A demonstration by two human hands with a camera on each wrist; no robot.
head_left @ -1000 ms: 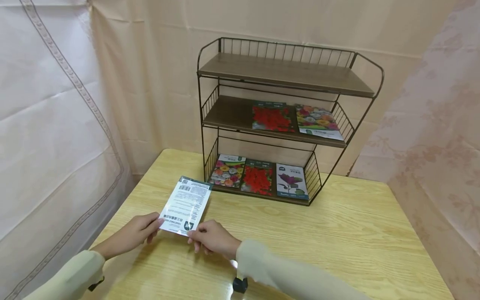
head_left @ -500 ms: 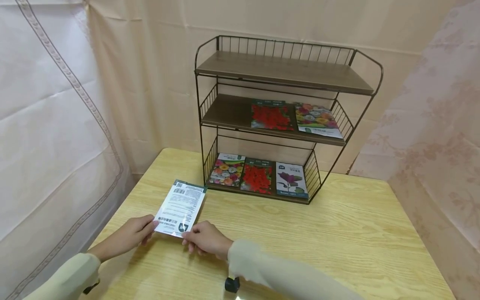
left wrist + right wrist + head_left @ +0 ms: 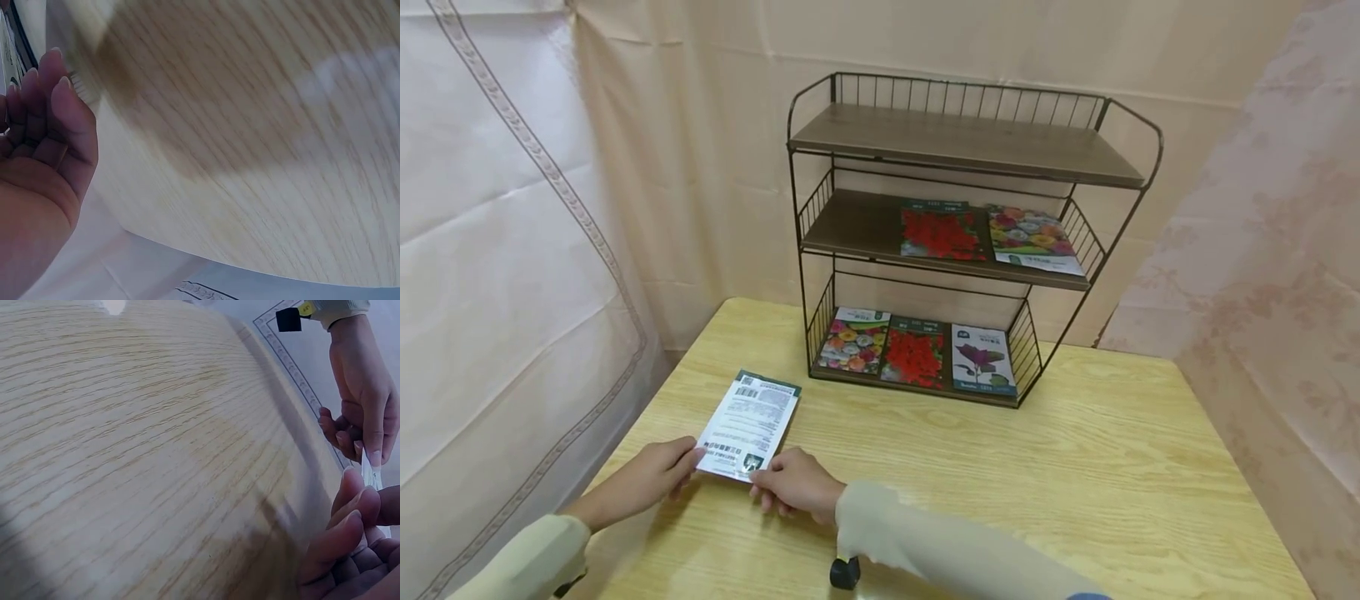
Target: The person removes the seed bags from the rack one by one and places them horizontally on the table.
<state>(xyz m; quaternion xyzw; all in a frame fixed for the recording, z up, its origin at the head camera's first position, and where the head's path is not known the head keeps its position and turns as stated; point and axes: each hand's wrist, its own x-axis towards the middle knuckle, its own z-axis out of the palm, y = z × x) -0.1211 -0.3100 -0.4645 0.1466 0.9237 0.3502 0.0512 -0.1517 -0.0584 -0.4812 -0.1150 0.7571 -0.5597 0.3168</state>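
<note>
Thumb and fingers of the left hand and right hand pinch the near corners of a glossy white, text-covered packet, over the table's left side; its long axis leans rightward, green-banded end toward the back, left of the rack.

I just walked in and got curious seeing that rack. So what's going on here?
A person is holding a printed packet over a wooden table, its text and barcode side facing up. The left hand pinches its left edge and the right hand its near right corner. Behind it stands a wire-framed rack, with two picture packets on the middle shelf and three more on the bottom one.
</note>
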